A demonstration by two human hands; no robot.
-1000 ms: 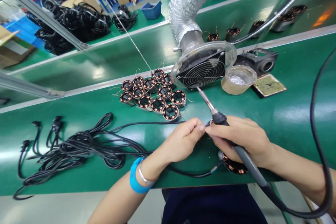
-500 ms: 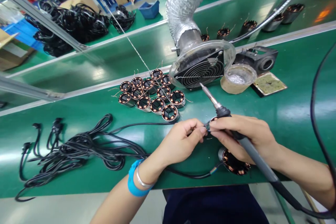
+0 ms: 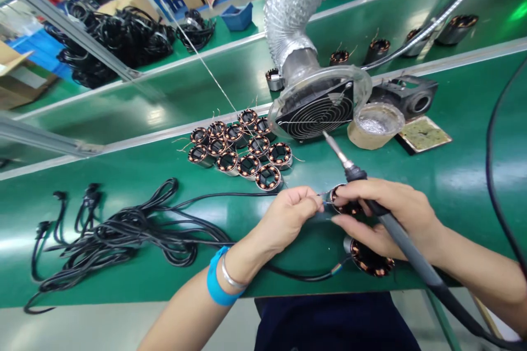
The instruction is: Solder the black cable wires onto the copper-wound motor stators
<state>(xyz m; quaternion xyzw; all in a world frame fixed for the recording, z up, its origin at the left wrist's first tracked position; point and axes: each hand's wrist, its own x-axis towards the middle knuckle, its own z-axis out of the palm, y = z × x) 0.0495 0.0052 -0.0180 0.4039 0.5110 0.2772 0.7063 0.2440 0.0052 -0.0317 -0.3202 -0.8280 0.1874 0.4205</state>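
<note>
My left hand (image 3: 290, 211) is closed in a pinch on thin wires at the end of a black cable (image 3: 251, 194). The wire ends reach a motor stator (image 3: 343, 200), a ring of copper coils partly hidden behind my right hand (image 3: 391, 216). That hand is wrapped round a soldering iron (image 3: 382, 211), its metal tip pointing up and left toward the fan; thumb and forefinger are spread beside the stator. Nearer the bench edge lies a second stator (image 3: 370, 258), with a cable (image 3: 302, 275) ending in coloured wires against it.
Several stators (image 3: 249, 164) stand grouped left of a fume extractor fan (image 3: 317, 115) with a silver duct. Right of it are a round tub (image 3: 375, 125), an iron holder (image 3: 418, 98) and a sponge tray (image 3: 424, 134). Coiled black cables (image 3: 135, 230) cover the left bench.
My right thumb and forefinger have parted from the wires near my left fingertips, leaving more of the stator in view. The soldering iron has shifted slightly right and down.
</note>
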